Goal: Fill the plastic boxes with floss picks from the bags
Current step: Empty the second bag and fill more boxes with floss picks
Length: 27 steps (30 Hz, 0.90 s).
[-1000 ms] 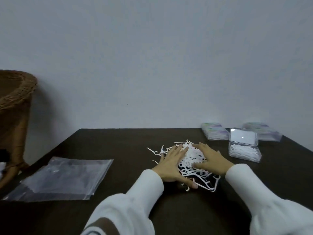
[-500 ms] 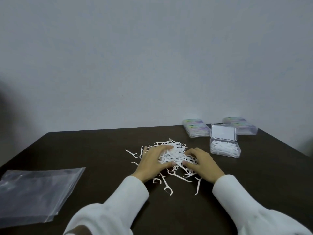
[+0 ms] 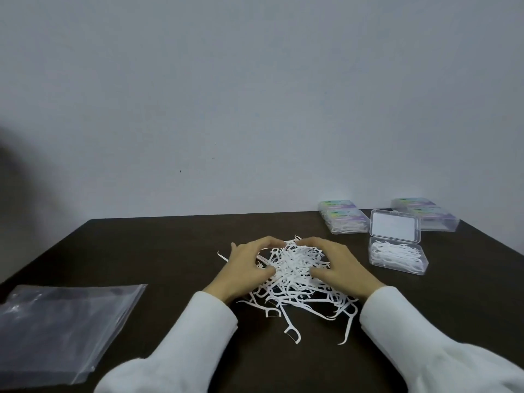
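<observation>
Fingers (image 3: 272, 241) of left hand (image 3: 245, 272) and right hand (image 3: 341, 269) curled around pile of floss picks (image 3: 295, 272) from both sides, gripping it on dark surface (image 3: 170, 251). Far left of fingers, flat clear bags (image 3: 59, 327); just right of fingers, open plastic box (image 3: 397, 258) partly filled with picks, lid upright. Beyond fingers to the right, closed boxes (image 3: 341, 217) near back edge.

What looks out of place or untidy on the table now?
A few floss picks lie loose on the table, strayed from the pile that the left hand and right hand cup. The open box sits apart.
</observation>
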Available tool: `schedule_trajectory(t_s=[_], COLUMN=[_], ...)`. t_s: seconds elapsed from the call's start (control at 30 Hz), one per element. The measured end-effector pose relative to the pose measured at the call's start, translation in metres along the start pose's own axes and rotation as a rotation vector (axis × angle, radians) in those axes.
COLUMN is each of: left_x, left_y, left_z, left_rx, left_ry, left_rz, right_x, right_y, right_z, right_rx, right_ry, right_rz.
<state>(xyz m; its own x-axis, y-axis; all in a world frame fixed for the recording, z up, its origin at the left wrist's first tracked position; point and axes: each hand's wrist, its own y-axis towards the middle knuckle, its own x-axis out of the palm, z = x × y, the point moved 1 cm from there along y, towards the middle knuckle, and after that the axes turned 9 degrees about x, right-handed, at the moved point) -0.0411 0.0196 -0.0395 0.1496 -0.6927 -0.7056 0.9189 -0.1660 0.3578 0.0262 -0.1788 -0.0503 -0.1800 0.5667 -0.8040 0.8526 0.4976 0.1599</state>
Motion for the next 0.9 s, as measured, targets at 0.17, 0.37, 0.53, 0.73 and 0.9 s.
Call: schedule_trajectory(t_s=[0.17, 0.37, 0.53, 0.73, 0.9], left_x=[0.0, 0.001, 0.001, -0.001, -0.004], left_y=[-0.003, -0.003, -0.003, -0.003, -0.003], left_z=[-0.005, -0.006, -0.009, -0.004, 0.001], left_rx=[-0.078, -0.07, -0.048, -0.086, -0.07], left_ry=[0.265, 0.297, 0.181, -0.019, -0.131], left_rz=[-0.071, 0.066, 0.203, 0.325, 0.408], right_x=[0.005, -0.002, -0.013, -0.022, -0.027], right_y=[0.011, 0.013, 0.012, 0.007, 0.011], right_z=[-0.009, 0.0, 0.001, 0.004, 0.012], right_rx=[-0.098, -0.106, -0.068, -0.012, 0.061], right_ry=[-0.175, -0.029, 0.108, 0.356, 0.542], right_rz=[0.032, 0.099, 0.126, 0.187, 0.205])
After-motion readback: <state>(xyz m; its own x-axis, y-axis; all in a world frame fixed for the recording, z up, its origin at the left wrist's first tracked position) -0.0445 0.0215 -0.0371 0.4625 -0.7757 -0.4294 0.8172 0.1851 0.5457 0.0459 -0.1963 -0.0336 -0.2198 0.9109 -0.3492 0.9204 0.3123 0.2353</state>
